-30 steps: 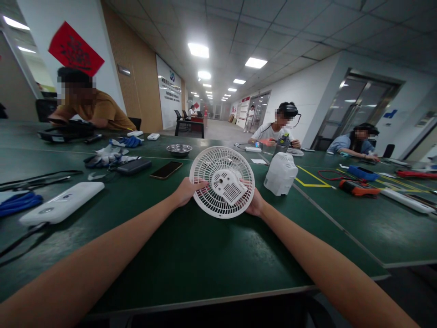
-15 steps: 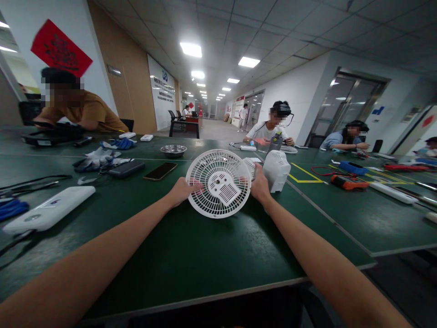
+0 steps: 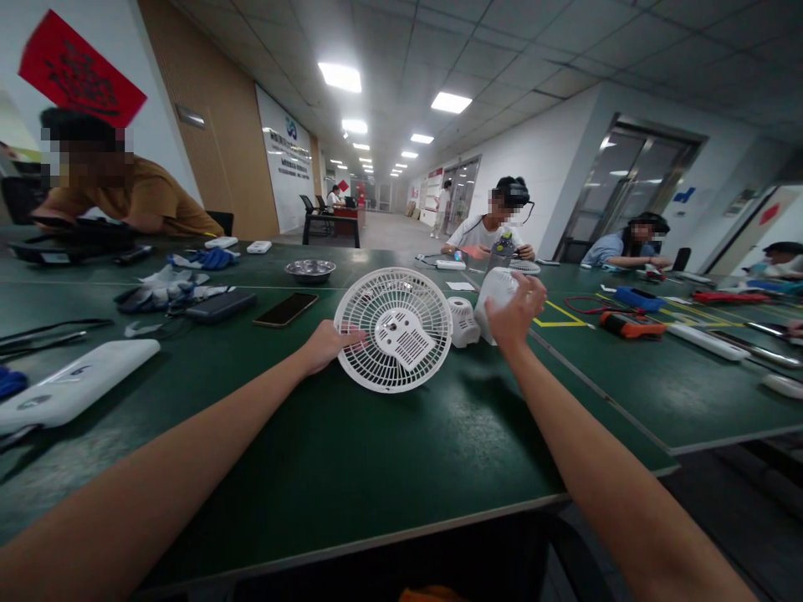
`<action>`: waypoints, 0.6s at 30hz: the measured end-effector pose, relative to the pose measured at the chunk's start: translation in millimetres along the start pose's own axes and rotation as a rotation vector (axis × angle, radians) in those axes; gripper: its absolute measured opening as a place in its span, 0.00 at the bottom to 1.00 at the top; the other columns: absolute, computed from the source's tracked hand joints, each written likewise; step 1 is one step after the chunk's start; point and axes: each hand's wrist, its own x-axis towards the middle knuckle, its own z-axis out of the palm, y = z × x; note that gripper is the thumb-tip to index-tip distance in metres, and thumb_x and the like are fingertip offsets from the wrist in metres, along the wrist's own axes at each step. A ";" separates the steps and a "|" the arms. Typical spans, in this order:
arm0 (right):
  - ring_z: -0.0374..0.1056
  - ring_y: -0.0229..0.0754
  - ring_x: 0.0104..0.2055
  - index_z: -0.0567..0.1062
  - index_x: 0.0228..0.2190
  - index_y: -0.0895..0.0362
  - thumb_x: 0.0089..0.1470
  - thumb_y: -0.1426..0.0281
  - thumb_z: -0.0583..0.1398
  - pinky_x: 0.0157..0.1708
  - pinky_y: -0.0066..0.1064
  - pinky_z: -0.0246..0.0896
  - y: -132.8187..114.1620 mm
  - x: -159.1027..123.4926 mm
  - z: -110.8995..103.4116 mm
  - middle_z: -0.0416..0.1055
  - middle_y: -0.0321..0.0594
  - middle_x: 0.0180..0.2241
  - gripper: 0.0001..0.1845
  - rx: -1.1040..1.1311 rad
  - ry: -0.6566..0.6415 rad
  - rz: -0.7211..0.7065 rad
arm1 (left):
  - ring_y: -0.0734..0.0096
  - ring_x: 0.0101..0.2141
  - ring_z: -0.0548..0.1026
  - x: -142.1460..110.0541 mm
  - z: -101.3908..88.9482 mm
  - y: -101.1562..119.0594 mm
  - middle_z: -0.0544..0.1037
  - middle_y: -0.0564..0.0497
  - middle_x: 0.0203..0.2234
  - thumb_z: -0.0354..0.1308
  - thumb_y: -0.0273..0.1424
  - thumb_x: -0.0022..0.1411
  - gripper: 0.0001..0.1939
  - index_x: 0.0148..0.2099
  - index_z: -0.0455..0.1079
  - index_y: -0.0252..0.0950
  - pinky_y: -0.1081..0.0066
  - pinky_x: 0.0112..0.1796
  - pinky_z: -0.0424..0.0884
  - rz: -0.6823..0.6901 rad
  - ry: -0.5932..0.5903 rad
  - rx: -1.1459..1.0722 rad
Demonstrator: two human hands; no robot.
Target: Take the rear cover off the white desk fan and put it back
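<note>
Over the green counter (image 3: 376,468), the left hand (image 3: 323,347) grips the round white plastic fan grille (image 3: 407,339) by its edge. The right hand (image 3: 515,316) — fingers spread wide — is at the boxy white plastic housing (image 3: 495,288); whether they touch, I cannot tell.

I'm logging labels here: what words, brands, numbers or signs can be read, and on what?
Nothing can be read with certainty.
Red sign, upper left: black characters, too blurred to quote.
Pale wall panel: blue logo and dark lettering, too small and blurred.
White device, left: a mark, too blurred to tell whether a number.
White fan grille in the left hand: no lettering seen.
</note>
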 end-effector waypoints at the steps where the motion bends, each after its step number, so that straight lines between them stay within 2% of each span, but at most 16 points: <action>1: 0.53 0.59 0.64 0.61 0.59 0.52 0.45 0.67 0.64 0.60 0.52 0.51 8.5 2.4 -0.2 0.57 0.52 0.60 0.39 0.000 -0.001 0.077 | 0.60 0.34 0.82 -0.5 0.6 0.5 0.83 0.44 0.31 0.73 0.33 0.52 0.15 0.38 0.78 0.30 0.57 0.42 0.79 0.000 0.000 -0.004; 3: 0.60 0.59 0.61 0.56 0.60 0.53 0.42 0.65 0.66 0.58 0.51 0.56 26.7 2.6 4.0 0.62 0.52 0.58 0.45 0.041 -0.131 0.270 | 0.60 0.33 0.82 -1.4 1.5 1.5 0.83 0.44 0.31 0.73 0.34 0.52 0.14 0.38 0.78 0.30 0.57 0.42 0.79 0.004 -0.002 -0.010; 5: 0.66 0.57 0.56 0.54 0.60 0.52 0.39 0.61 0.69 0.56 0.48 0.60 42.3 -2.0 12.3 0.67 0.50 0.55 0.50 0.120 -0.333 0.482 | 0.61 0.33 0.81 -2.2 1.8 2.2 0.83 0.44 0.31 0.73 0.33 0.52 0.14 0.38 0.78 0.30 0.58 0.42 0.79 0.009 -0.007 -0.019; 7: 0.69 0.58 0.53 0.56 0.57 0.53 0.33 0.59 0.72 0.53 0.48 0.64 51.8 -8.0 21.0 0.69 0.52 0.53 0.52 0.137 -0.396 0.572 | 0.61 0.34 0.81 -2.8 2.2 2.8 0.83 0.45 0.32 0.73 0.33 0.51 0.14 0.39 0.78 0.31 0.58 0.41 0.79 0.012 -0.010 -0.024; 10: 0.69 0.60 0.55 0.60 0.52 0.52 0.26 0.59 0.73 0.53 0.49 0.64 55.0 -13.8 28.8 0.70 0.53 0.53 0.51 0.134 -0.380 0.616 | 0.62 0.32 0.81 -4.4 4.1 4.9 0.83 0.45 0.31 0.73 0.34 0.52 0.14 0.37 0.78 0.31 0.59 0.40 0.79 0.024 0.000 -0.019; 12: 0.68 0.61 0.56 0.60 0.51 0.52 0.26 0.58 0.73 0.54 0.50 0.63 52.4 -13.5 29.4 0.70 0.54 0.53 0.50 0.135 -0.339 0.638 | 0.62 0.32 0.81 -5.5 5.3 6.5 0.83 0.45 0.31 0.73 0.34 0.51 0.14 0.36 0.78 0.31 0.59 0.40 0.79 0.029 0.002 -0.022; 18: 0.68 0.60 0.55 0.59 0.52 0.55 0.38 0.49 0.68 0.54 0.48 0.62 30.6 4.2 16.8 0.70 0.54 0.53 0.46 0.182 -0.134 0.609 | 0.60 0.33 0.81 -3.5 2.5 5.0 0.83 0.44 0.31 0.73 0.37 0.49 0.16 0.37 0.78 0.32 0.57 0.41 0.78 0.033 -0.029 0.000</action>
